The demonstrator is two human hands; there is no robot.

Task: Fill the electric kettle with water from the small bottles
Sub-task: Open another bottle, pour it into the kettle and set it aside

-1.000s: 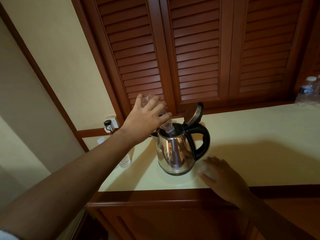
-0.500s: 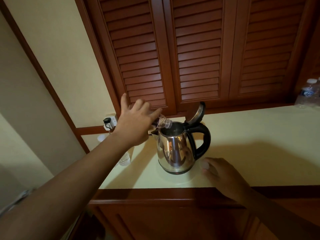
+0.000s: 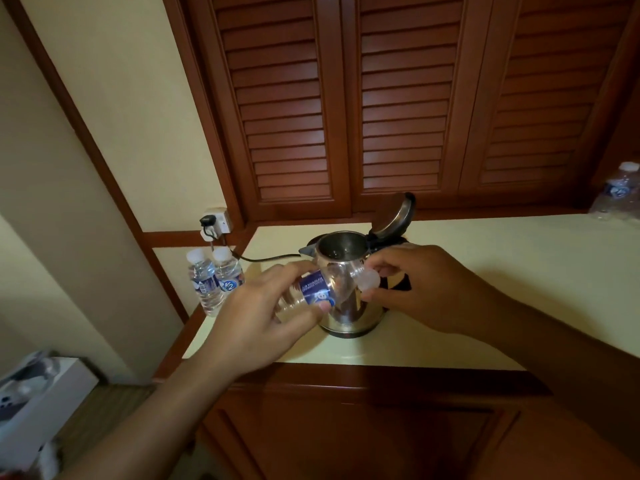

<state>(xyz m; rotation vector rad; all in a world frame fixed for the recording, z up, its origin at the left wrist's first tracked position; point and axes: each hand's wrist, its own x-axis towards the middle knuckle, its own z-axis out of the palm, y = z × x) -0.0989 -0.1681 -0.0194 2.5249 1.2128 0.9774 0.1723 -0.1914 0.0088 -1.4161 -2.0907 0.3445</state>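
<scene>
Head view: my left hand [image 3: 256,327] wraps a small bottle [image 3: 315,292] held sideways just in front of the kettle [image 3: 341,249], while my right hand [image 3: 426,289] pinches the cap [image 3: 369,279] at its mouth.
I judge the bottle light, thin-walled and easily crushed, so grip its labelled middle gently. The kettle stands lid-up on the surface [image 3: 485,271], partly hidden by both hands. I cannot tell whether water remains in the bottle.

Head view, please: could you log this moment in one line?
left hand: holds bottle sideways | right hand: pinches cap | kettle: lid open
</scene>
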